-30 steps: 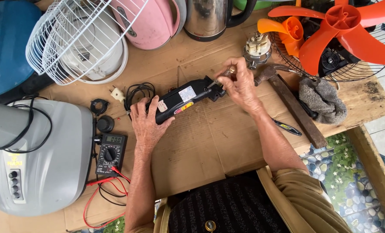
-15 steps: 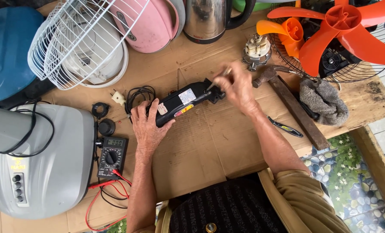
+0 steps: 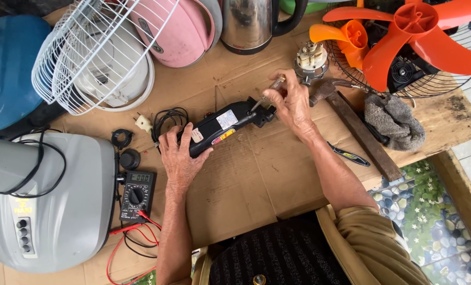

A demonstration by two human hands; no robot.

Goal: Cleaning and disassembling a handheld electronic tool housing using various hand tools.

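Grey fan base lies far left on the cardboard-covered table; a digital multimeter sits beside it; the left hand is curled around the black electric hair clipper, pinning it down; the right hand pinches a small screwdriver at the clipper's head; a hammer lies right.

Cardboard-covered workbench with multimeter

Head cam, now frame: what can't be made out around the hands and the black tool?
- Head view: tip of the thin metal screwdriver is too small to show what it touches on the black elongated electric tool.
- Right hand hides the screwdriver handle.
- Left hand covers the tool's rear end.
- Orange plastic fan blade is cut off by the top edge.
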